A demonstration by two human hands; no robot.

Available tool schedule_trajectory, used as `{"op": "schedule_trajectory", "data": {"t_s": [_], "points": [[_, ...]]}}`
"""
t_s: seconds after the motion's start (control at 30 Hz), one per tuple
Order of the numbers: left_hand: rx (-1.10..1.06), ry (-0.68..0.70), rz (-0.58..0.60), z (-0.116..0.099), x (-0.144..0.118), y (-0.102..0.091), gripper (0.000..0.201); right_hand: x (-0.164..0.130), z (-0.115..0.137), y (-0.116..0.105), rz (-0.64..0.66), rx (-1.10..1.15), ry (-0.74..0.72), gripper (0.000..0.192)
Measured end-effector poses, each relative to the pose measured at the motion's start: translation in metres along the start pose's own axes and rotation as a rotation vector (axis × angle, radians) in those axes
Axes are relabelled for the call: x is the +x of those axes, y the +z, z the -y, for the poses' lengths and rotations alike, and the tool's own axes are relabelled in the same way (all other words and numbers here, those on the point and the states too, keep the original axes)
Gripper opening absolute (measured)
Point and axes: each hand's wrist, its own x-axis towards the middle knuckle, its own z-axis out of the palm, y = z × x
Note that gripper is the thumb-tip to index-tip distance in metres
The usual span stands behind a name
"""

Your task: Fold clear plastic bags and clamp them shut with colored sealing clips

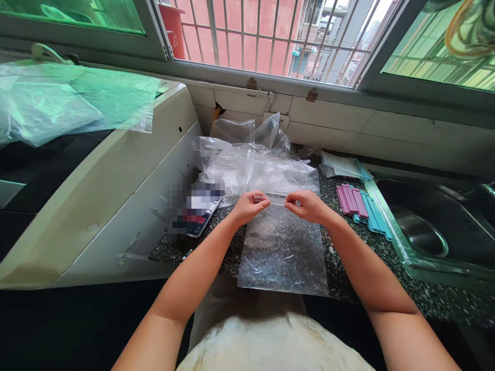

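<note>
A clear plastic bag (286, 247) lies over the front of the speckled countertop, its near edge reaching the counter's edge. At its far edge, my left hand (251, 206) pinches the plastic with thumb and forefinger. My right hand (305, 206) pinches the same far edge a short gap to the right. A pale strip runs along that edge between the two hands. Just beyond them spreads a crumpled heap of clear plastic bags (255, 165). To the right are several pink strip-like clips (351, 200) and several blue clips (375, 214).
Left of my left arm lies a phone (204, 214), partly blurred, against a white appliance (131, 190). More plastic sheets (77, 103) cover the appliance's top. A sink (419, 232) is at right, with a white packet (344, 165) behind the clips. A barred window (266, 36) stands behind.
</note>
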Motion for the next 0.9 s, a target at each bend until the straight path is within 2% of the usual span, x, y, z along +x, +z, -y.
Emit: {"op": "schedule_trajectory", "data": {"t_s": [0.37, 0.5, 0.63, 0.9], "points": [[0.059, 0.018, -0.004, 0.003, 0.002, -0.002, 0.027, -0.001, -0.003, 0.000, -0.039, -0.097, -0.072, 0.014], [0.145, 0.113, -0.015, 0.005, 0.002, -0.004, 0.020, -0.003, 0.002, -0.005, -0.031, -0.241, -0.158, 0.015], [0.209, 0.153, 0.037, 0.004, 0.002, -0.005, 0.017, -0.005, 0.007, -0.004, -0.033, -0.338, -0.212, 0.016], [0.172, 0.150, 0.059, 0.003, 0.000, -0.004, 0.018, -0.003, 0.006, -0.001, -0.024, -0.247, -0.184, 0.014]]}}
